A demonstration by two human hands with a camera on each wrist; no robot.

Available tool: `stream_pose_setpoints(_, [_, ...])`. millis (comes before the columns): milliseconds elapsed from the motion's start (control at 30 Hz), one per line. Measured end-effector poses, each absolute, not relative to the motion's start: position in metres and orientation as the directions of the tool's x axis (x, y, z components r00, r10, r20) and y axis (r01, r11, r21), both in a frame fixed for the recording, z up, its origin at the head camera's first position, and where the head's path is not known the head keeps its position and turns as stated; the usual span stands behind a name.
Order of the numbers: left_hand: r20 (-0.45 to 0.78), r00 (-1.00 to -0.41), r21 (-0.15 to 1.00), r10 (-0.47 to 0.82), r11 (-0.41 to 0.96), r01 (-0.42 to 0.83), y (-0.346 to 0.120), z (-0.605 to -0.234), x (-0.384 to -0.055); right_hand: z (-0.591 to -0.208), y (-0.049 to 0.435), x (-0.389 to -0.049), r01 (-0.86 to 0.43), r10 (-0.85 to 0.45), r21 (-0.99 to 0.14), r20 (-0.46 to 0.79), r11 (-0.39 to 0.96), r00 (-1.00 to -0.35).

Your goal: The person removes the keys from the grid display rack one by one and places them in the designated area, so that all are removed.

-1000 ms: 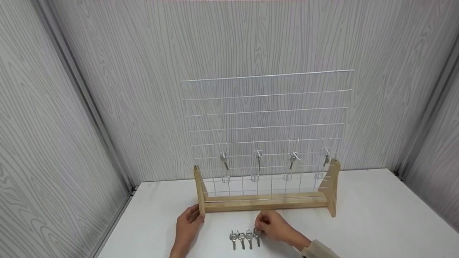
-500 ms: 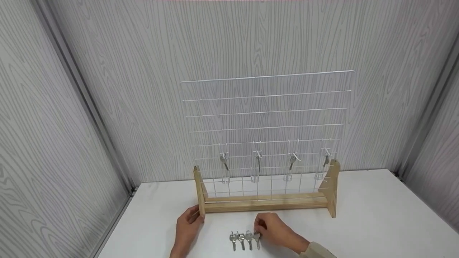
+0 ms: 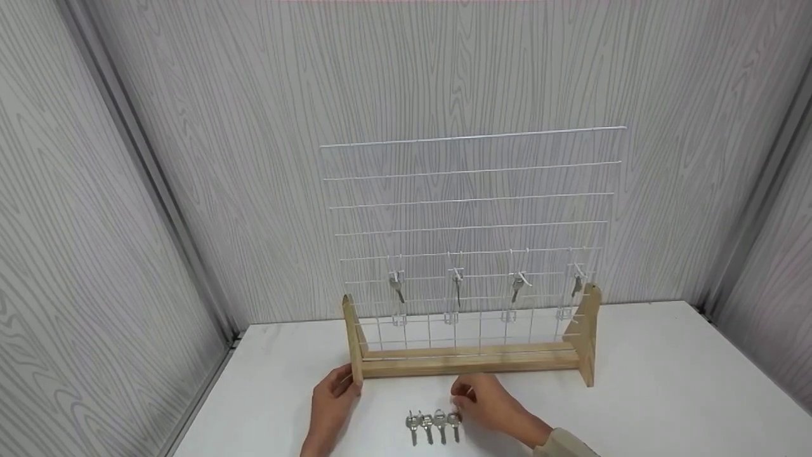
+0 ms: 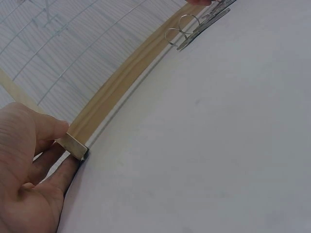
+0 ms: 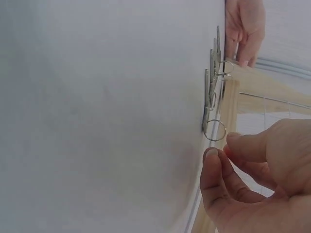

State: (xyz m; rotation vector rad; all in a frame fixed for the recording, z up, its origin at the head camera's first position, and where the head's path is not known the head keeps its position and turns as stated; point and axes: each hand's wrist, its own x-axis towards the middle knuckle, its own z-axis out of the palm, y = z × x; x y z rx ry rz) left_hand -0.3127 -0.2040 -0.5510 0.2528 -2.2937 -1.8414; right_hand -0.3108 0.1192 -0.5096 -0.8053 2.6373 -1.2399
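My left hand grips the left wooden end of a wire grid rack; in the left wrist view its thumb and fingers hold the front corner of that end piece. Several silver keys with small rings lie in a row on the white table before the rack. Just right of the row is my right hand. In the right wrist view the nearest key's ring stands up close to my right thumb and index fingertips, which are parted with nothing pinched between them.
More keys hang from white hooks on the rack's lower grid, one on each hook. Patterned grey panels enclose the table at the back and sides.
My right hand has set the rightmost key down at the end of the row and let go of it. The left hand stays on the rack.
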Motion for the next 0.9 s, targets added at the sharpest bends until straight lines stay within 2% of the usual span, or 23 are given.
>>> stream_pose_setpoints(467, [0.027, -0.970, 0.976, -0.241, 0.217, -0.027, -0.204, -0.549, -0.312, -0.477, 0.133, -0.298, -0.466, -0.500, -0.750, 0.210, 0.469, -0.840])
stream_pose_setpoints(900, [0.053, -0.970, 0.974, -0.239, 0.227, -0.003, -0.204, -0.550, -0.311, -0.437, 0.159, -0.293, -0.511, -0.353, -0.704, 0.375, 0.493, -0.857])
